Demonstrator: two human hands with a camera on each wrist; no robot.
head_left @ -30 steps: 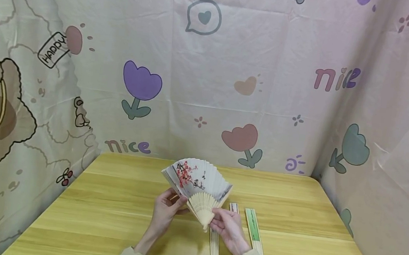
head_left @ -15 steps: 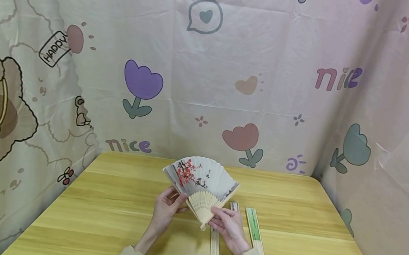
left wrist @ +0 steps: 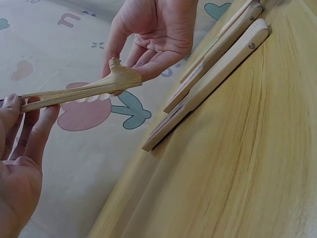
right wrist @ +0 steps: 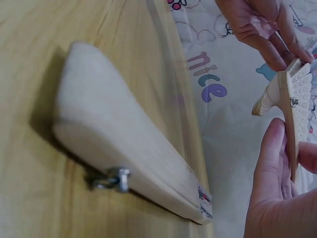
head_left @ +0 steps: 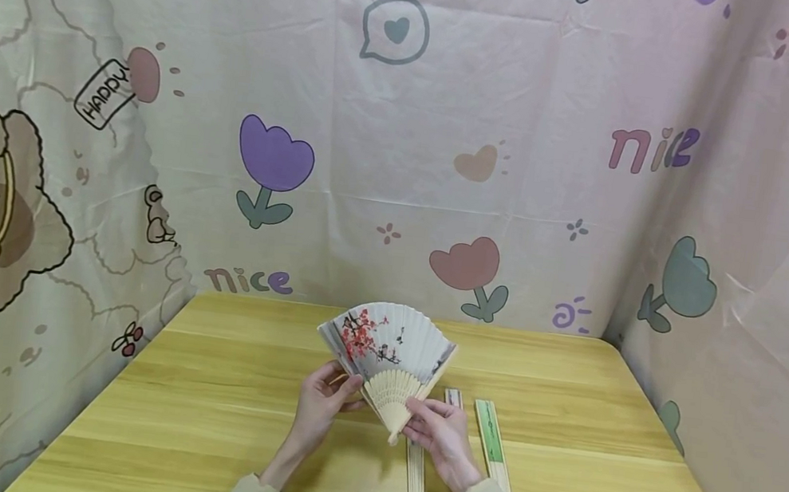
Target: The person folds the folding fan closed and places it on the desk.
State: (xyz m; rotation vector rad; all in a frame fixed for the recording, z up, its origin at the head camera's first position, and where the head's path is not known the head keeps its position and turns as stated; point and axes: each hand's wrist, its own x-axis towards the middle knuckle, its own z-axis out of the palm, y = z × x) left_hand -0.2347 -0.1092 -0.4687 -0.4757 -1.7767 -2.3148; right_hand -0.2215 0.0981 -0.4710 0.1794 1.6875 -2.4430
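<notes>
A folding fan (head_left: 420,345), white with red blossoms and pale wooden ribs, is spread above the table, its pivot end pointing down. My left hand (head_left: 320,403) pinches its left edge between thumb and fingers. With thumb in front, my right hand (head_left: 443,435) pinches the ribs near the pivot. Edge-on in the left wrist view, the fan (left wrist: 84,91) spans from the left hand (left wrist: 22,173) to the right hand (left wrist: 158,29). In the right wrist view, the fan's outer rib (right wrist: 286,99) shows a small metal pin.
On the wooden table (head_left: 201,434) lie two folded fans. One fan (head_left: 414,485) lies partly beneath my right hand; the other, green-topped fan (head_left: 489,432) lies to its right. A printed cloth (head_left: 391,141) hangs behind the table and along both sides.
The fan's right edge swung outward to the right, spreading it wider, then came back slightly. Both hands keep their hold in nearly the same place.
</notes>
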